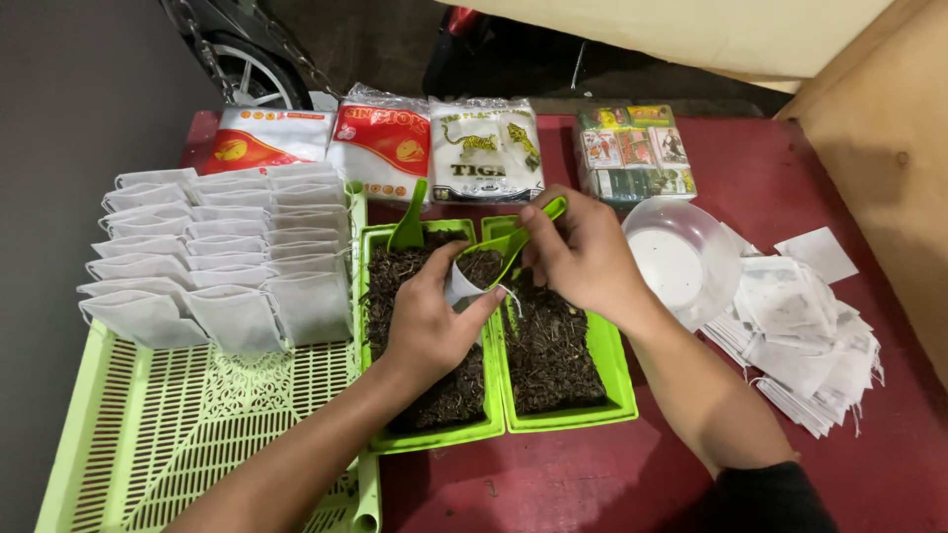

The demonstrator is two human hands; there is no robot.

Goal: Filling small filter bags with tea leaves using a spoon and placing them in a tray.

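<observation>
The left hand (427,321) grips a small white bag (462,284) at frame centre. The right hand (583,259) pinches a green scoop (513,240) into it, above two green trays (568,415).

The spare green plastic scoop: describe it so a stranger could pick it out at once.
On the red table, find the two green trays of dark loose leaves; take the left tray. At its far end a green plastic scoop stands stuck in the leaves, untouched, unlike the matching scoop in the right hand.

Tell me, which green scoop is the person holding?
The scoop over the right green tray, pinched in the right hand and tipped toward the small white bag in the left hand. The other scoop stands untouched in the left tray.
</observation>
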